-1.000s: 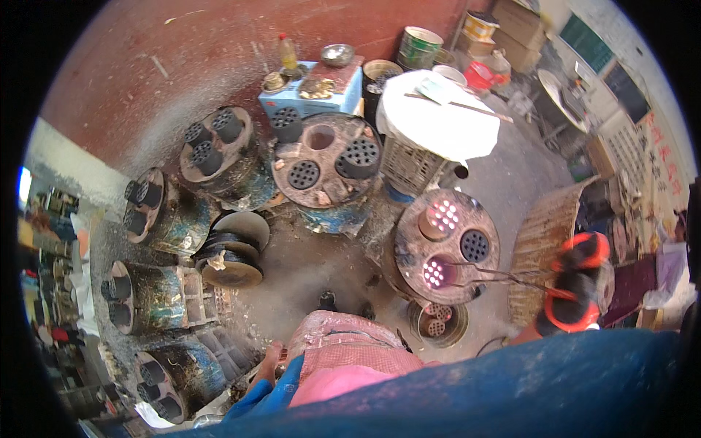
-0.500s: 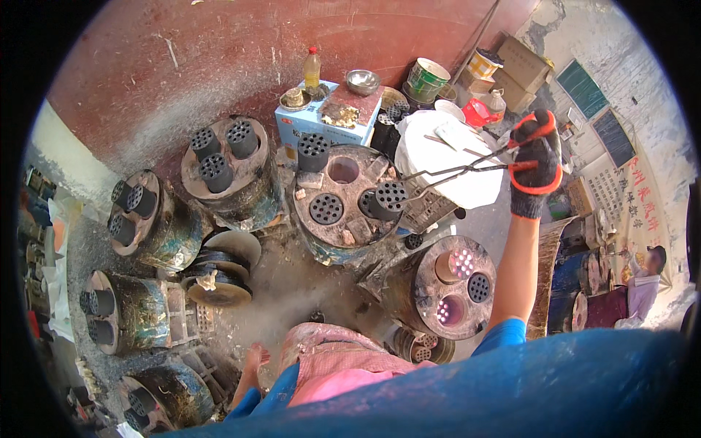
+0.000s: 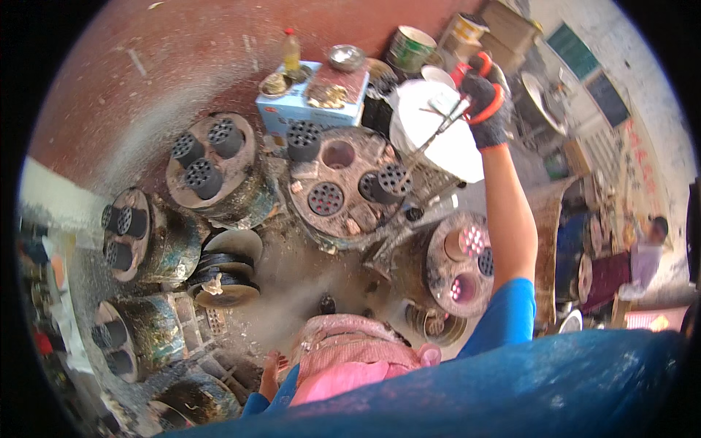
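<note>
My right hand, in a black and orange work glove, is closed around the handles of long metal fire tongs. The tongs reach down left to a dark honeycomb briquette, which stands tilted at the edge of a hole in the round stove top. Whether the jaws grip it cannot be made out. Another briquette stands on the far left of that top, one sits inside a hole, and a further hole is uncovered. Bare and low beside my pink apron, my left hand has its fingers apart.
A right-hand stove holds glowing briquettes. More drum stoves with briquettes line the left side. Stacked round plates lie between. Behind stand a blue box and a white round surface. A person is far right.
My right hand and the tongs have moved left in the picture, and the handles look closer together. The whole view has shifted a little. My left hand stays low by the apron.
</note>
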Action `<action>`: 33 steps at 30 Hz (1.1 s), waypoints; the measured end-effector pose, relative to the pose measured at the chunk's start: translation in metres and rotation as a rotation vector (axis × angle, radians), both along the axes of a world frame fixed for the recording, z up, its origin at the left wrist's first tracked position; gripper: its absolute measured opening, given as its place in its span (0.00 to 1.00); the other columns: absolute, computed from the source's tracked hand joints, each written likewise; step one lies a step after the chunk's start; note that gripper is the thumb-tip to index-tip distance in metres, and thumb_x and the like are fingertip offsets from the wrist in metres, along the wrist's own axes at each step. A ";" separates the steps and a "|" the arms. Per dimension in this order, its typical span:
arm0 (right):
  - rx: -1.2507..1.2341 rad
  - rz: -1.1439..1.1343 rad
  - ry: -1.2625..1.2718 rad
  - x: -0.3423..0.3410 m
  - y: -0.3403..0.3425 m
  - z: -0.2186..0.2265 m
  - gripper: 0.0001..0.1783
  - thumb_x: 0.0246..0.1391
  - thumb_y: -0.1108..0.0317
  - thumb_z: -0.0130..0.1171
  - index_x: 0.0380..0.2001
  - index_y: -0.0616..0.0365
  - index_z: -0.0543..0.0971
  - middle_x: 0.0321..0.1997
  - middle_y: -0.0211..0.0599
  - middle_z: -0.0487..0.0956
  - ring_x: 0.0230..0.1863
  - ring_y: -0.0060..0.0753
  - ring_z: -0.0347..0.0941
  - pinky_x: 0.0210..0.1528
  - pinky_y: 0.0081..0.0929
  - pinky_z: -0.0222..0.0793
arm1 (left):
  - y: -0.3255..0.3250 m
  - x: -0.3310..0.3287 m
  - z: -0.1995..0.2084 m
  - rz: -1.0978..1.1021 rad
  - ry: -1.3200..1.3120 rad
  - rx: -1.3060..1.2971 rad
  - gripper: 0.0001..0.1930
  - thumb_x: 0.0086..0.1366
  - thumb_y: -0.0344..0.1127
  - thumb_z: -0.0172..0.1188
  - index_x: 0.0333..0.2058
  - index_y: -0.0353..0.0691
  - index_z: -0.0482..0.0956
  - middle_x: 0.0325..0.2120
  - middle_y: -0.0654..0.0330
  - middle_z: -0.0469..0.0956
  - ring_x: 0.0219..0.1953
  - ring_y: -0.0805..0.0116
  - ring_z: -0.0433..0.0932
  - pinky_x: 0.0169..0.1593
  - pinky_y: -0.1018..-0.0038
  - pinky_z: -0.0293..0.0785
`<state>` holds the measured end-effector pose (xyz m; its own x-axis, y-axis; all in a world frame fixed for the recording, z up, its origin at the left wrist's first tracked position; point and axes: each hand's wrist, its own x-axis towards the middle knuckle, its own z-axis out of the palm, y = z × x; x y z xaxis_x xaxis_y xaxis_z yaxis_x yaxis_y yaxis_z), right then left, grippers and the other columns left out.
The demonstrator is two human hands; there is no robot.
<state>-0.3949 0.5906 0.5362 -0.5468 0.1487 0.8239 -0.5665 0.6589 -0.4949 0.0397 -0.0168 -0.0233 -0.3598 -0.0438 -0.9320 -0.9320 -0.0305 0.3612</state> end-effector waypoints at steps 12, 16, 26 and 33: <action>-0.434 0.179 -0.013 0.330 0.081 0.075 0.12 0.42 0.76 0.51 0.34 0.65 0.73 0.25 0.36 0.73 0.27 0.29 0.70 0.32 0.22 0.66 | -0.052 -0.055 -0.052 0.021 -0.098 0.191 0.20 0.61 0.54 0.44 0.38 0.43 0.68 0.38 0.47 0.72 0.36 0.52 0.74 0.37 0.58 0.75; -0.486 0.013 0.070 0.430 0.092 0.062 0.14 0.40 0.76 0.51 0.35 0.66 0.72 0.25 0.37 0.73 0.27 0.30 0.70 0.32 0.23 0.67 | -0.013 -0.081 -0.030 -0.329 0.073 0.115 0.16 0.62 0.48 0.45 0.40 0.43 0.67 0.36 0.47 0.73 0.32 0.56 0.75 0.32 0.61 0.75; -0.582 -0.115 0.175 0.481 0.104 0.002 0.19 0.38 0.77 0.51 0.40 0.66 0.71 0.27 0.40 0.74 0.26 0.33 0.71 0.30 0.24 0.68 | 0.121 -0.063 0.039 -0.529 0.208 -0.029 0.14 0.61 0.39 0.47 0.45 0.41 0.65 0.29 0.51 0.74 0.25 0.60 0.76 0.26 0.64 0.75; -0.632 -0.427 0.182 0.449 0.089 -0.021 0.21 0.35 0.77 0.51 0.39 0.65 0.70 0.27 0.42 0.73 0.24 0.33 0.70 0.29 0.24 0.68 | 0.071 -0.017 0.018 -0.443 0.169 -0.005 0.11 0.62 0.37 0.45 0.41 0.41 0.66 0.28 0.49 0.73 0.23 0.57 0.76 0.22 0.63 0.75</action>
<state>0.0543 0.6791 0.5148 -0.2015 0.7864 0.5839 -0.4356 0.4620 -0.7725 0.0228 0.0537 -0.0049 -0.4915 0.1442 -0.8588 -0.7830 0.3585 0.5083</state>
